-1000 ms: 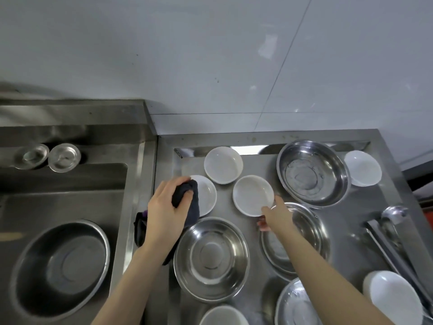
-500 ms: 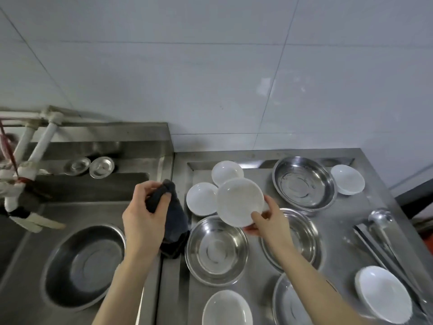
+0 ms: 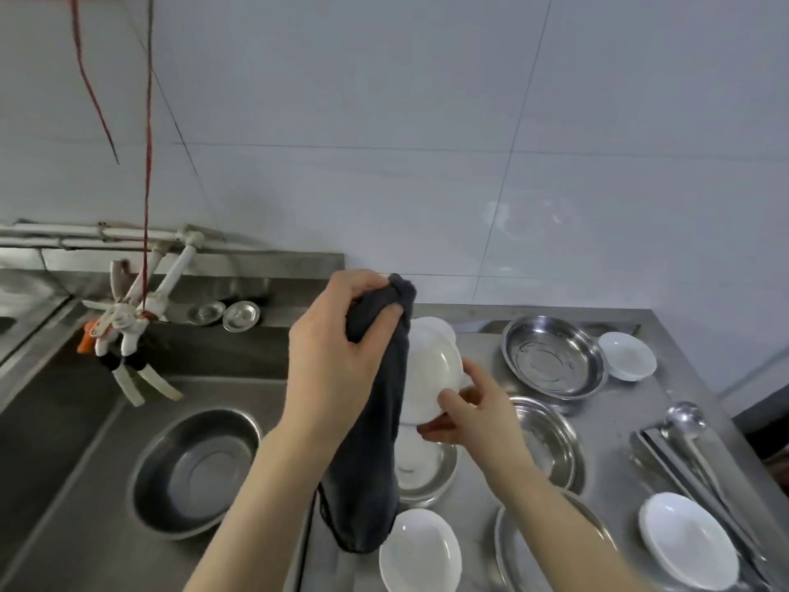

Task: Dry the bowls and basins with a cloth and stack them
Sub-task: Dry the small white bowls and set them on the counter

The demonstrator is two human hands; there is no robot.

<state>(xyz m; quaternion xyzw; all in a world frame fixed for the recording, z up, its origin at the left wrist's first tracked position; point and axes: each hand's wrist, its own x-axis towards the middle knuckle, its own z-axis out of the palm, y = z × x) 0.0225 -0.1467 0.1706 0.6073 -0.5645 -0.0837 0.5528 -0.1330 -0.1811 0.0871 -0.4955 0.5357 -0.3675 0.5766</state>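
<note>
Bowls and basins all over, so let me sweep across. Far left, a sink basin (image 3: 196,472) of steel sits in the sink (image 3: 64,420), below the white tap pipes (image 3: 170,271), and two small strainers (image 3: 241,316) rest on the sink's back ledge. Next comes my left hand (image 3: 337,348), fingers curled tight round the top of the dark cloth (image 3: 371,463), which hangs down long along the counter's left edge. Just behind the cloth is the held bowl (image 3: 431,369). It is white, tipped on its side and up in the air above the counter (image 3: 619,420). The cloth covers its left rim, though I can't tell if they touch. My right hand (image 3: 474,416) grips it from below, thumb over the near rim, fingers wrapped underneath. A rear bowl (image 3: 439,326) peeks out behind it by the back edge, a low basin (image 3: 431,484) lies beneath it, and a front bowl (image 3: 420,553) sits at the front edge. Moving right there's a middle basin (image 3: 546,442), a front basin (image 3: 525,549) half under my forearm, and a back basin (image 3: 553,356) near the back edge. Beside that sits a small corner bowl (image 3: 626,355). Along the right edge lie a ladle (image 3: 685,418) and tongs (image 3: 683,467), with a right bowl (image 3: 687,544) at the front.
</note>
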